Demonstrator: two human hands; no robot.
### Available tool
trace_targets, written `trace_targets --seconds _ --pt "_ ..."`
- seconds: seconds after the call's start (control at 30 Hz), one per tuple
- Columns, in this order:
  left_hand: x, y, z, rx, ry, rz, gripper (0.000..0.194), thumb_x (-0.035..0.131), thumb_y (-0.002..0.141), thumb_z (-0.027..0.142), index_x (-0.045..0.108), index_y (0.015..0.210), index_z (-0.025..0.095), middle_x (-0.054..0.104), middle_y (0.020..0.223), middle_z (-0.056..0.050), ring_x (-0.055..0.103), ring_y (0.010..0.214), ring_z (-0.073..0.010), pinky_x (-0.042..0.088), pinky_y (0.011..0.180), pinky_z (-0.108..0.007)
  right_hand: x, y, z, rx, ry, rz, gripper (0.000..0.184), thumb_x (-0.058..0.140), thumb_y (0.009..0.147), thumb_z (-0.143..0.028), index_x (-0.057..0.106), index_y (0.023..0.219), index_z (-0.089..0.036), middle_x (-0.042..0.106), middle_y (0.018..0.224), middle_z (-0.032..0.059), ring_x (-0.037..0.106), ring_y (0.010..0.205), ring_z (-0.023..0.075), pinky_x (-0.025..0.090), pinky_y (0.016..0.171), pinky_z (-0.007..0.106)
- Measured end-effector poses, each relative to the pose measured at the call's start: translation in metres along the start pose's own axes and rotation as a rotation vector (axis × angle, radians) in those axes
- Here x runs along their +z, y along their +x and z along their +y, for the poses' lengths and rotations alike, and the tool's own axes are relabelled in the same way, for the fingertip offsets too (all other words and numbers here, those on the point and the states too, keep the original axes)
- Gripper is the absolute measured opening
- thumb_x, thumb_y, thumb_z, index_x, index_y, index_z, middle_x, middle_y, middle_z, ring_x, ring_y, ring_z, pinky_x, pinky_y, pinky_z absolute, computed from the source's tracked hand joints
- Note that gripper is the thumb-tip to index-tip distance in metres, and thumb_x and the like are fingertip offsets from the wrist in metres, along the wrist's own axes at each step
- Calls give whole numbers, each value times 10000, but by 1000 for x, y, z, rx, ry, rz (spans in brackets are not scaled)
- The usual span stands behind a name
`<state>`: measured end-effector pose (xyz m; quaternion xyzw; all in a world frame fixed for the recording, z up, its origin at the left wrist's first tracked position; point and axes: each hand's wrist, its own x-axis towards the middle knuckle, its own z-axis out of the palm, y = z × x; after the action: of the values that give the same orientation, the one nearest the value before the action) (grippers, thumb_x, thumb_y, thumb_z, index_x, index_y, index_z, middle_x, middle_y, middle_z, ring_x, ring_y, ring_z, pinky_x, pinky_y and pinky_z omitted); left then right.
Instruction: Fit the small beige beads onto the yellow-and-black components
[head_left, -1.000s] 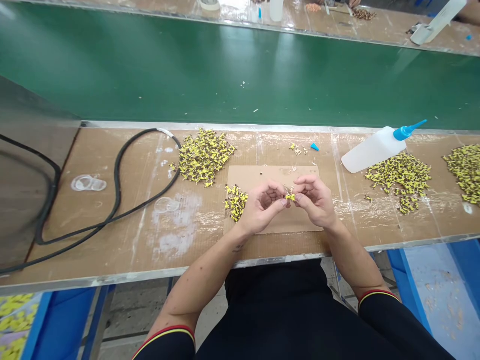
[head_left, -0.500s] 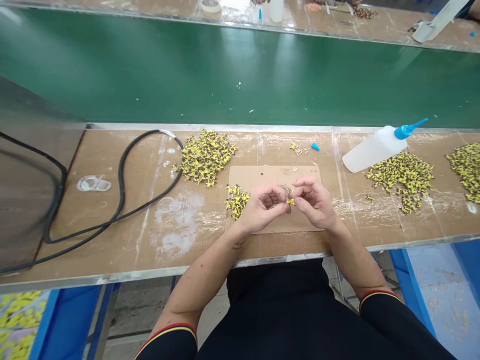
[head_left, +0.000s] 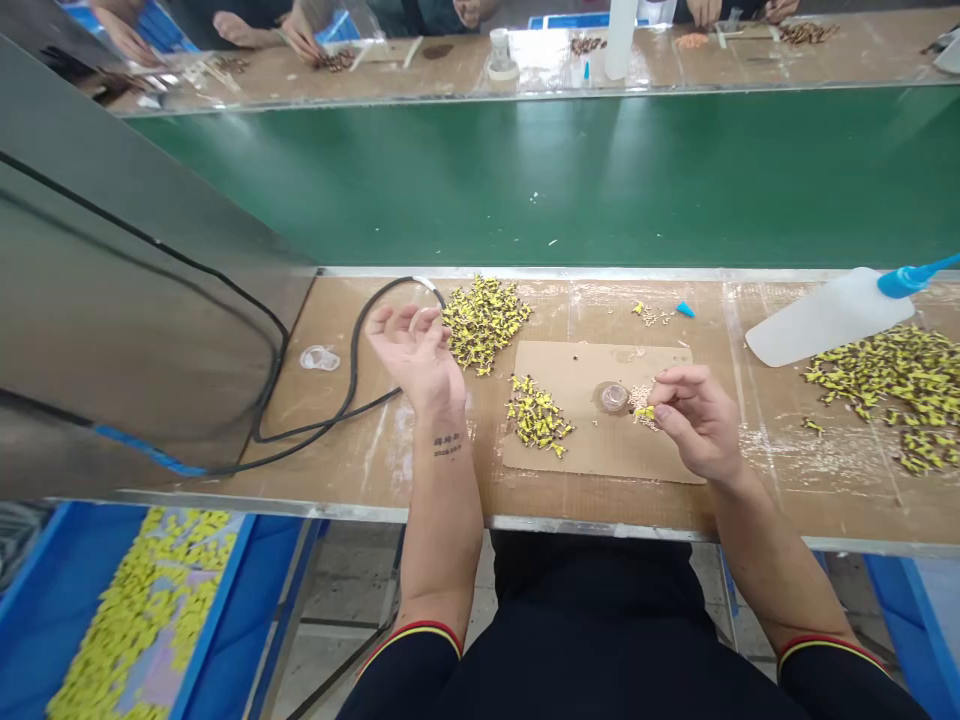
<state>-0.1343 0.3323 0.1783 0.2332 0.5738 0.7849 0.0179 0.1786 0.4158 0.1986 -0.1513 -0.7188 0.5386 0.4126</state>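
Note:
My right hand (head_left: pixel 694 420) pinches a small yellow part (head_left: pixel 643 412) over a brown cardboard sheet (head_left: pixel 592 445), beside a small clear cap (head_left: pixel 613 397) and a scatter of tiny pale pins. My left hand (head_left: pixel 414 350) is raised palm up with fingers spread, holding nothing, just left of a heap of small yellow parts (head_left: pixel 484 322). A smaller pile of yellow parts (head_left: pixel 536 417) lies on the cardboard's left edge, between my hands.
A white squeeze bottle (head_left: pixel 825 318) with a blue nozzle lies at right beside more yellow parts (head_left: pixel 892 375). A black cable (head_left: pixel 352 380) loops at left. A green conveyor belt (head_left: pixel 570 180) runs behind. Other people's hands (head_left: pixel 292 35) work across it. A blue bin (head_left: pixel 127 610) of yellow parts sits below left.
My hands have parted: the left swung out to the left and opened, while the right kept the yellow part over the cardboard. The camera view shifted left and up.

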Motion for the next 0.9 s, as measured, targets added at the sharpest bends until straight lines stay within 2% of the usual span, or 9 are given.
trace_targets --seconds 0.07,0.17,0.23,0.3,0.43,0.73,0.9 --pt "14 -18 5 34 -65 -169 252 760 816 341 567 938 234 642 950 -17 656 844 -112 520 682 -208 1 2 1 -7 -2 -7 214 615 979 -212 573 1186 -243 602 711 -37 548 586 112 458 547 232" --pt "34 -52 22 78 -151 -543 137 692 899 330 626 935 216 664 871 -18 652 745 -114 538 667 -239 1 4 3 -6 -2 -13 204 612 982 -225 566 1180 -242 600 716 -40 536 575 105 449 540 225" --pt "42 -72 33 107 -116 -788 108 682 921 301 654 957 202 690 868 -30 667 769 -126 544 689 -252 0 4 5 7 -5 -18 203 608 986 -229 560 1183 -242 604 726 -38 534 574 104 444 537 223" --pt "46 -85 41 138 -60 -932 112 694 921 279 668 980 188 715 870 -41 668 772 -131 540 702 -259 0 3 6 19 -10 -25 211 603 991 -226 554 1195 -243 610 741 -34 538 585 105 444 542 224" --pt "51 -98 47 141 -27 -1045 82 718 910 235 685 959 179 753 848 -41 688 758 -134 538 712 -261 1 1 8 23 -5 -46 226 593 999 -213 547 1216 -260 613 769 -32 548 613 103 452 563 222" --pt "54 -104 46 89 -62 -1100 48 703 899 215 679 878 180 717 738 -10 641 653 -114 513 653 -241 2 0 10 49 -43 -72 220 599 1005 -319 547 1202 -235 620 782 -18 567 627 112 479 586 241" --pt "55 -109 45 -44 -67 -1132 70 676 841 163 651 778 177 677 669 0 601 602 -109 505 632 -245 7 -1 12 29 -70 -115 180 574 1015 -294 559 1181 -227 631 779 -13 603 657 123 505 615 253"
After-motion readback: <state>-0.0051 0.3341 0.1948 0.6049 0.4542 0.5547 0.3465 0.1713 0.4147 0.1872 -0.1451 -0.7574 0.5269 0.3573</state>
